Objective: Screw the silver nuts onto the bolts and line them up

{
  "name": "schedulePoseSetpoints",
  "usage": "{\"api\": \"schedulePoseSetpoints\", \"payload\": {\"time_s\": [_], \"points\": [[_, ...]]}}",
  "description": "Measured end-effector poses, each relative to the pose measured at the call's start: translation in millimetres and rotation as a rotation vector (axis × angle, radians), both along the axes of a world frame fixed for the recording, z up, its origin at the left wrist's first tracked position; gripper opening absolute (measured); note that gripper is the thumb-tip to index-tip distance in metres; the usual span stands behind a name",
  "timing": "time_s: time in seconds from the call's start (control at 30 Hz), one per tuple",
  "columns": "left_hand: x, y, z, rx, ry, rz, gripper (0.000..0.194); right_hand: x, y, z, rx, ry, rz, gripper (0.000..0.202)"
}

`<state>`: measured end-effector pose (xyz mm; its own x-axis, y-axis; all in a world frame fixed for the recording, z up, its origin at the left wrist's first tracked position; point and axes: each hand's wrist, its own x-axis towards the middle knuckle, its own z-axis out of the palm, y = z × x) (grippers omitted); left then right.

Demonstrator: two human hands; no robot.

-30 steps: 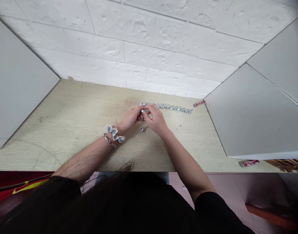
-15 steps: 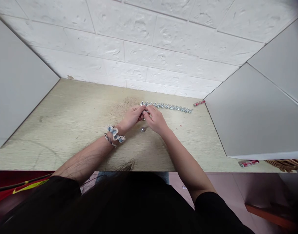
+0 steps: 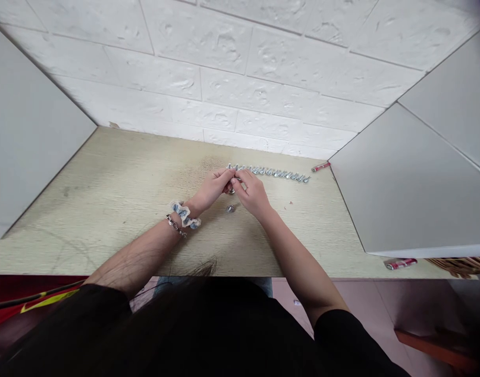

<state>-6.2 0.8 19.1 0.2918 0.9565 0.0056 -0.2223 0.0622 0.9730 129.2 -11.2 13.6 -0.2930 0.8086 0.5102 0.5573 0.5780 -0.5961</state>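
My left hand [image 3: 209,192] and my right hand [image 3: 253,196] meet over the tabletop, their fingertips pinched together. A small shiny metal piece [image 3: 231,191] shows just below the fingertips; whether it is held or lies on the table I cannot tell. What sits inside the pinch is mostly hidden, though a thin bit of metal glints there. Beyond the hands runs a row of small silver screw-like pieces [image 3: 287,175] with round bases and upright stems, its left end partly behind my fingers. Closer to me lies one more round metal piece [image 3: 230,209].
The pale wooden tabletop [image 3: 118,173] ends at a white brick-patterned wall [image 3: 224,47]. Grey panels stand left [image 3: 31,131] and right [image 3: 366,173]. A red-and-silver battery-like cylinder [image 3: 320,166] lies by the right panel, another [image 3: 401,263] near the front right edge.
Both hands stay almost in place, with a slight shift of the fingers. The metal piece under the fingertips shows a little more clearly. The row is unchanged.
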Motion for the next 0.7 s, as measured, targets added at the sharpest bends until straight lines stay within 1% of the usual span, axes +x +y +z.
{"api": "schedulePoseSetpoints", "payload": {"time_s": [0.1, 0.2, 0.43, 0.53, 0.6, 0.7], "points": [[-0.1, -0.8, 1.2, -0.012, -0.005, -0.013, 0.037, -0.6, -0.6, -0.8, 0.03, 0.01, -0.007, 0.016], [0.8, -1.9, 1.3, 0.019, 0.002, -0.035, 0.038, -0.7, -0.4, -1.7, 0.06, 0.011, 0.01, 0.014], [0.4, -0.6, -2.9, 0.086, 0.01, -0.072, 0.039, -0.2, 1.9, -1.7, 0.041, 0.002, 0.023, 0.016], [-0.8, 0.3, -2.6, 0.065, 0.009, -0.045, 0.037, 0.7, 3.1, -1.3, 0.038, 0.02, 0.03, 0.018], [-0.8, -0.4, -0.5, 0.033, 0.001, -0.016, 0.037, 1.4, 3.7, -1.2, 0.031, 0.044, 0.025, 0.019], [0.4, -3.3, 3.7, -0.008, -0.027, -0.009, 0.039, 3.0, 4.0, 0.5, 0.019, 0.081, 0.022, 0.024]]}}
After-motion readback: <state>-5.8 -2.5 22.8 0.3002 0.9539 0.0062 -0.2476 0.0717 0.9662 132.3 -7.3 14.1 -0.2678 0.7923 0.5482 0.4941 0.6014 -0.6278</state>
